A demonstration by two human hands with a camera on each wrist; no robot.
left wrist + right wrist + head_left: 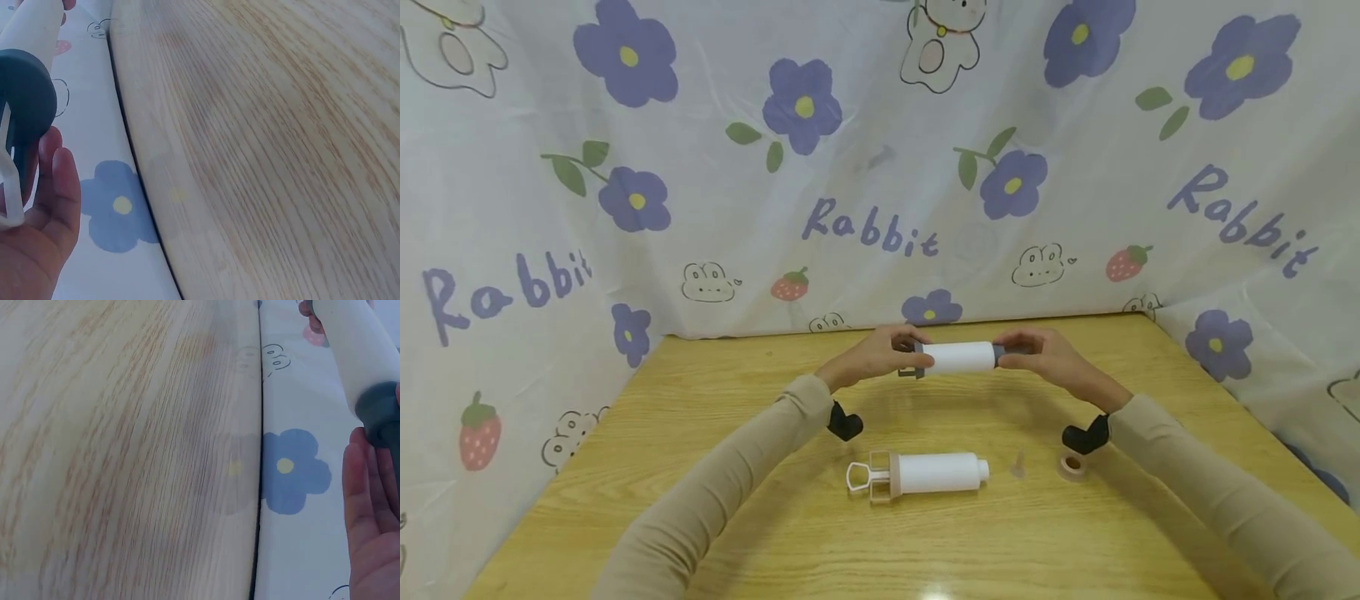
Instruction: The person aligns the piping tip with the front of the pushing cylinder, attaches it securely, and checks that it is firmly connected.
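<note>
Raised above the far part of the table is a large syringe (958,357) with a white barrel and dark grey ends, lying level between my two hands. My left hand (880,358) grips its grey flange end, where a white plunger loop (11,187) shows in the left wrist view. At the opposite end my right hand (1047,358) holds the grey collar (380,411) and the narrow grey tip, its fingers curled beneath them. A second large syringe (938,472), with a beige flange and pale plunger loop, rests on the table nearer me.
Right of the second syringe stand a small translucent nozzle (1018,465) and a beige ring (1072,467). The wooden table (760,533) ends at a patterned cloth (865,167) hung behind and at both sides. Each wrist wears a black mount.
</note>
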